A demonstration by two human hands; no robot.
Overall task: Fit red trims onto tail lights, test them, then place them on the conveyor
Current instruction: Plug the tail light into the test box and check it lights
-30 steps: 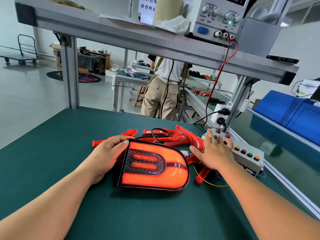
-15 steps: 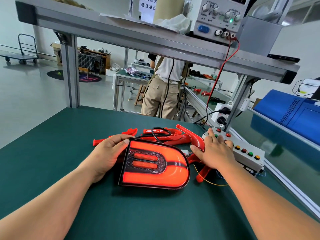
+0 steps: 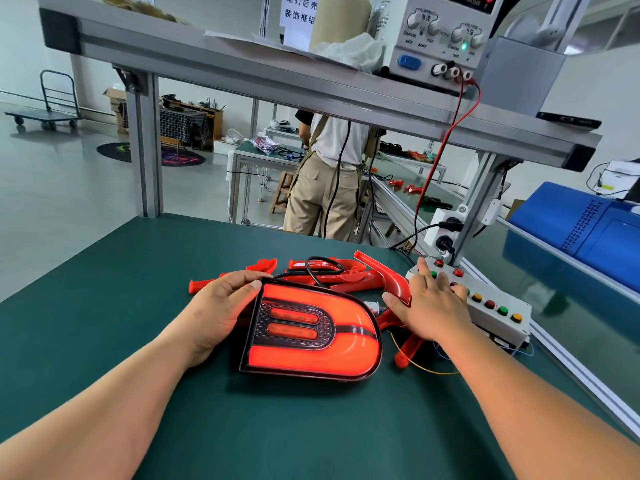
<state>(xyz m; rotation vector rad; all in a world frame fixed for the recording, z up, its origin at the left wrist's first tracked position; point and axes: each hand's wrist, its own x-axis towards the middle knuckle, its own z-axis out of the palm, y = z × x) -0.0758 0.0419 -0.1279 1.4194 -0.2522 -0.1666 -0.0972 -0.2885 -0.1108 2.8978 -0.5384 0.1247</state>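
I see the left hand (image 3: pixel 221 306) gripping the lit tail light's (image 3: pixel 311 334) left edge; the right hand (image 3: pixel 429 303) lies open, fingers spread on the button box (image 3: pixel 498 317) at right.

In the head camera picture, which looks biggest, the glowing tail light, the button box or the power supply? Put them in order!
1. Tail light
2 and 3. Power supply and button box: they look alike; the supply is farther away and cut off at the top, so no ranking.
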